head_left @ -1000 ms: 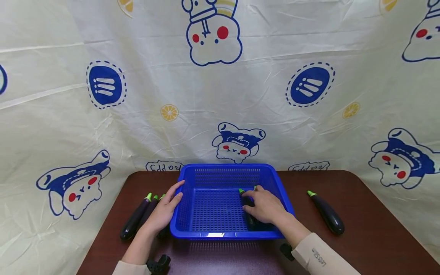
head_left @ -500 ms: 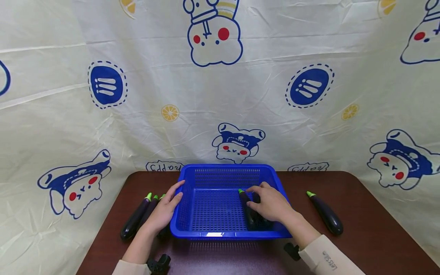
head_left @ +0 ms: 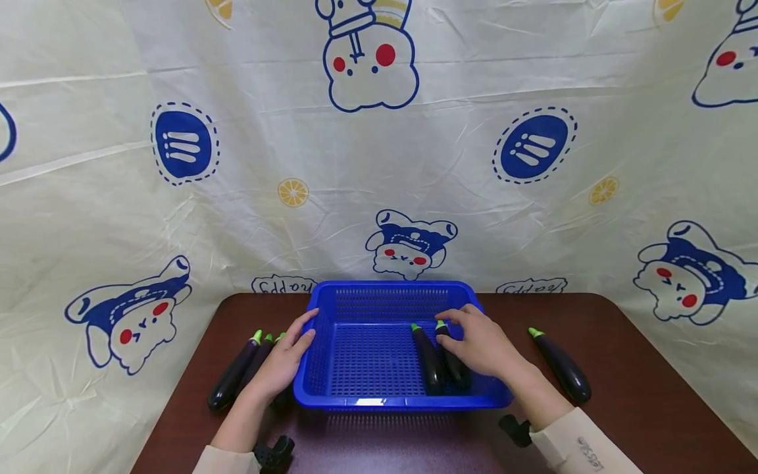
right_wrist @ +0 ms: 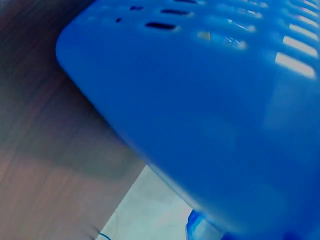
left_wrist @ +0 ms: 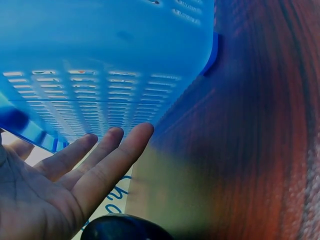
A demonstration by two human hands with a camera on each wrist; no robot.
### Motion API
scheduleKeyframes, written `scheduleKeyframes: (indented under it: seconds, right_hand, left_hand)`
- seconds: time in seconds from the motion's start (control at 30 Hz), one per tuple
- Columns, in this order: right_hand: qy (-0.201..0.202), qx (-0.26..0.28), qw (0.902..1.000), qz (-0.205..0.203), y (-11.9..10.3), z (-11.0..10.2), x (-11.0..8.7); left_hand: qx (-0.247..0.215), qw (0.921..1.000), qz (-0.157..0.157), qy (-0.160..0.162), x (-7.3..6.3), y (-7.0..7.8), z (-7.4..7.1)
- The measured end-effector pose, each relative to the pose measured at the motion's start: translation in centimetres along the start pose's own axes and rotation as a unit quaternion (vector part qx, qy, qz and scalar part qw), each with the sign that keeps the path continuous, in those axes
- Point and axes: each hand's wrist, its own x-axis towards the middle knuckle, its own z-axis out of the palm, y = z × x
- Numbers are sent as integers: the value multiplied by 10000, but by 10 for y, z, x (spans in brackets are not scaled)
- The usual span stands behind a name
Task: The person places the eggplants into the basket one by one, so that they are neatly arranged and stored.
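Observation:
A blue plastic basket [head_left: 379,403] with slotted walls stands mid-table. My left hand [head_left: 284,362] is at its left rim; in the left wrist view, the straight fingers [left_wrist: 112,172] lie close along the outer wall. Inside the basket, toward the right, two dark eggplants with green stems lie side by side: the left eggplant [head_left: 429,362] and the right eggplant [head_left: 456,372]. Over the right wall reaches my right hand [head_left: 482,342], fingers loosely bent, fingertips near the right eggplant's stem end. The right wrist view shows only the basket's outer wall [right_wrist: 175,95], with the hand out of sight.
Another eggplant [head_left: 559,365] lies right of the basket on the brown table [head_left: 639,395]. Several more lie at the left, beside my left forearm, including an outer eggplant [head_left: 233,376] and one partly hidden. A printed white cloth [head_left: 237,217] hangs behind the table.
My right hand has drawn back to the right and slightly up, off the right eggplant, uncovering more of it. The left hand and basket have hardly moved.

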Motion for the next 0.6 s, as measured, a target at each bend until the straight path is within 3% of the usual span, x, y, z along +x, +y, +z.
scheduleKeyframes:
  seconds: [0.27,0.6]
  right_hand:
    - [328,25,9994,67,13,-7,0]
    - [463,-72,9988,129,26,-18,-2]
  left_hand:
    - [-47,10000,9,15,1,-1,0]
    - [-93,9999,49,17,2,-2,-1]
